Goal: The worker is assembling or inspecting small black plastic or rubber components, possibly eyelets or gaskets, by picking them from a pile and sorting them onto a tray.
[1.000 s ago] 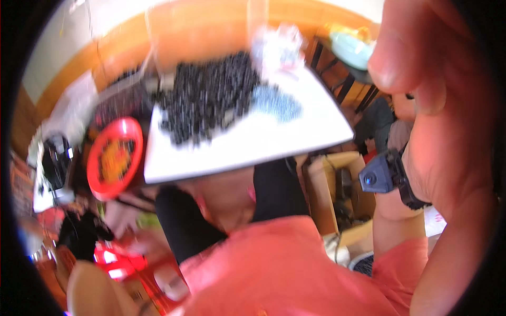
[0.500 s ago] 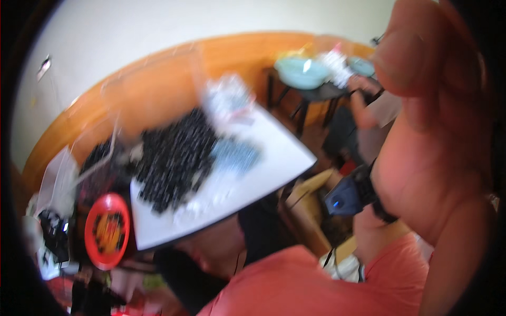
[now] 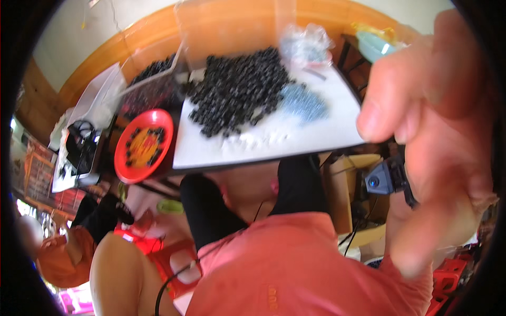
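Observation:
My right hand [image 3: 421, 121] is raised close at the right, large and partly blurred. Its thumb and bent fingers stand apart, with nothing visible between them. A strap with a small blue-grey camera box [image 3: 380, 178] is around that wrist. My left hand is out of view; only a bare bent arm [image 3: 124, 274] shows at the lower left. Ahead, a white tabletop [image 3: 197, 156] carries a heap of small black pieces [image 3: 240, 89]. Beside it lie a pile of thin bluish pieces [image 3: 304, 103] and, nearer me, a scatter of small white pieces [image 3: 255, 139].
Left of the tabletop sits a red bowl [image 3: 167, 126] holding black pieces. Behind it are a clear bin [image 3: 179, 58] and a whitish tray [image 3: 97, 95]. A clear bag [image 3: 305, 45] lies at the far edge. A cardboard box [image 3: 337, 205] stands below right. Someone in orange [image 3: 66, 258] is at left.
The view has swung, so the tabletop sits further right and higher and appears more level. My right hand remains raised near the view, its fingers now bent and spread from the thumb.

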Demonstrator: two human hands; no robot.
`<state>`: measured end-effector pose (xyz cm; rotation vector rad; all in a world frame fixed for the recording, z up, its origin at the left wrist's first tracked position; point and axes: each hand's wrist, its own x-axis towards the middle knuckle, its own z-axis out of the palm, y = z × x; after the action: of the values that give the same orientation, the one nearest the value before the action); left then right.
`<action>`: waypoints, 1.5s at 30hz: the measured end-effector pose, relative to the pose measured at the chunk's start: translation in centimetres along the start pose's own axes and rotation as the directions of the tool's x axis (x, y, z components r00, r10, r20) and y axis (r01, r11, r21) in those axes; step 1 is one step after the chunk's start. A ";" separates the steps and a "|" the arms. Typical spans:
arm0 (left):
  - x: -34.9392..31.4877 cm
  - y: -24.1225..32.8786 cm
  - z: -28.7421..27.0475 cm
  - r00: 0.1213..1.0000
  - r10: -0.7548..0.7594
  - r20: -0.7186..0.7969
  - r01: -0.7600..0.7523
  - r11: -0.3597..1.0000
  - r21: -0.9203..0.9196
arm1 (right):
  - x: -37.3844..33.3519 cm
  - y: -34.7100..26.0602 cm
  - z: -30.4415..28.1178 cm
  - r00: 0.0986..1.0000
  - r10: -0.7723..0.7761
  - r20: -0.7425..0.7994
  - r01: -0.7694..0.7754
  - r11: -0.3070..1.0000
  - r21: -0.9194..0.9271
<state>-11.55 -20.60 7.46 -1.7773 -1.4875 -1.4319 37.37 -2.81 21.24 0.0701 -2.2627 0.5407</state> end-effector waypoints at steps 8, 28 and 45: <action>6.2 -0.8 4.4 0.999 0.030 -0.026 -0.029 0.998 0.063 | 8.0 9.1 1.2 0.950 -0.156 -0.269 0.190 0.976 0.106; 7.7 5.6 37.3 0.898 0.016 0.440 0.086 0.974 -0.210 | -6.2 21.9 13.4 0.451 0.630 -0.633 -0.352 0.777 0.522; 7.3 9.0 33.6 0.678 -0.226 0.699 0.644 0.642 -0.416 | -5.6 21.2 13.3 0.685 0.495 -0.535 -0.449 0.865 0.226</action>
<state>10.36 7.07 3.49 -2.5830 -2.0661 -1.9218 27.36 10.42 1.64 -0.5935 -1.6331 0.7958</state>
